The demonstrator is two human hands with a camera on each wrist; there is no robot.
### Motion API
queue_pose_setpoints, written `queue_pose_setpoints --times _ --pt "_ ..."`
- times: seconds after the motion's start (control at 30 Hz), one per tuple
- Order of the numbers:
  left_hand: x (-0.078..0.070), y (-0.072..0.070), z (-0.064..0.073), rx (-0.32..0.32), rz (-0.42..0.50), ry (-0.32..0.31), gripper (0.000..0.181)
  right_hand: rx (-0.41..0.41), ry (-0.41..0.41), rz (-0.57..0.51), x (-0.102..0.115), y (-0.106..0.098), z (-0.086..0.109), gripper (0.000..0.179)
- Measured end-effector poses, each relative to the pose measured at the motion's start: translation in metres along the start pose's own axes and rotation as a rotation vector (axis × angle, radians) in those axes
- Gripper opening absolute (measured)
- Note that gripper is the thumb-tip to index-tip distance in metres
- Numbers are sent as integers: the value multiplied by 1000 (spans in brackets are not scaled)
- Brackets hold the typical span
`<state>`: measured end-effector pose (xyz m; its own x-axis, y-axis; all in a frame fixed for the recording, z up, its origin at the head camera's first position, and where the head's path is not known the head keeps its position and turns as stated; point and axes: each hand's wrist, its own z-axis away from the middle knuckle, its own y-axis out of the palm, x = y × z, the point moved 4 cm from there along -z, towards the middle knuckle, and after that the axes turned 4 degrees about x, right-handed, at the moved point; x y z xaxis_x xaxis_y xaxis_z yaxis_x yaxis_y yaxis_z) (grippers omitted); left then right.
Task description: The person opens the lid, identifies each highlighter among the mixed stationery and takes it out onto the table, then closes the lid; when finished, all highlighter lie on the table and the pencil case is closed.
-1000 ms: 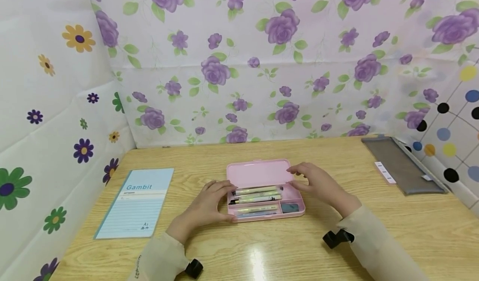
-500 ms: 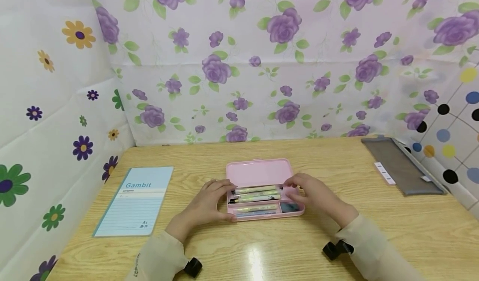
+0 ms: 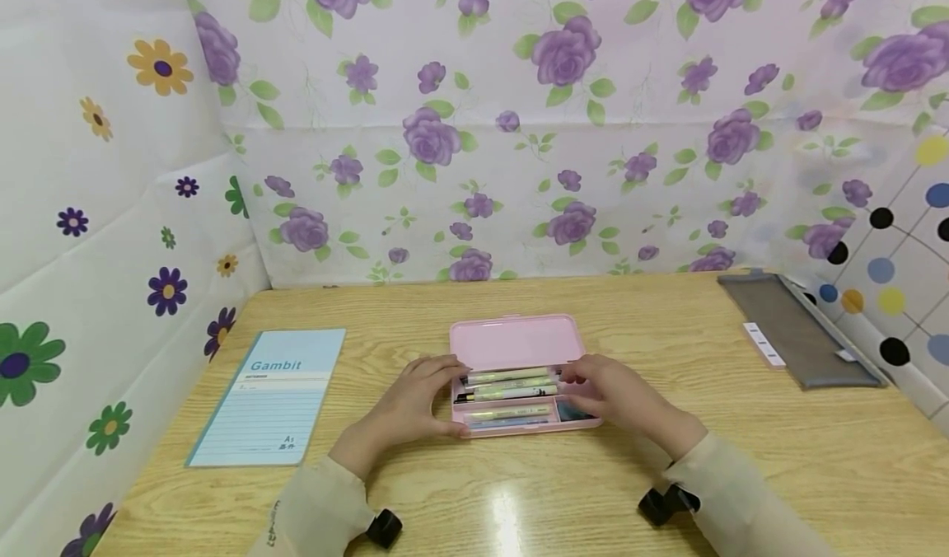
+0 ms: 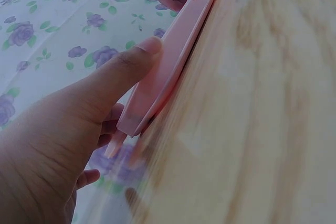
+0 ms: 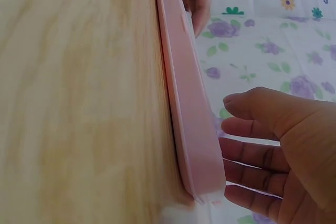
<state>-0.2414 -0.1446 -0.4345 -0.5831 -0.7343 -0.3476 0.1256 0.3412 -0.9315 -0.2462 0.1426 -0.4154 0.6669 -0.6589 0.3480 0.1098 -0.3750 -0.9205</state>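
A pink pencil case (image 3: 516, 344) lies with its lid folded back on the table. Several pens (image 3: 511, 390) fill its long compartments, and a dark eraser (image 3: 569, 410) sits in the small front-right one, partly covered. My left hand (image 3: 406, 404) holds the case's left end, thumb on the front wall and fingers round at the back corner, as the left wrist view also shows. Over the right end reaches my right hand (image 3: 619, 396), its bent fingertips at the pens' ends and its thumb over the eraser. In the right wrist view nothing shows between that thumb and the fingers.
To the left lies a light blue notebook (image 3: 267, 399). A grey mesh pouch (image 3: 804, 334) rests at the back right, with a small white-and-pink strip (image 3: 763, 344) by its left edge. Flowered sheets (image 3: 504, 161) stand behind the wooden table (image 3: 563, 499).
My right hand has come down and left from the lid's right edge into the right end of the case. The left hand stays at the left end.
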Motion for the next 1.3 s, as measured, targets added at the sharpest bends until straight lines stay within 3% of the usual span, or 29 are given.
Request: queue_pose_setpoints --times 0.87,1.3 --pt "2 0 0 -1 -8 -1 84 -38 7 87 13 12 -13 12" --pt "2 2 -1 0 -14 3 86 -19 8 102 17 11 -18 10"
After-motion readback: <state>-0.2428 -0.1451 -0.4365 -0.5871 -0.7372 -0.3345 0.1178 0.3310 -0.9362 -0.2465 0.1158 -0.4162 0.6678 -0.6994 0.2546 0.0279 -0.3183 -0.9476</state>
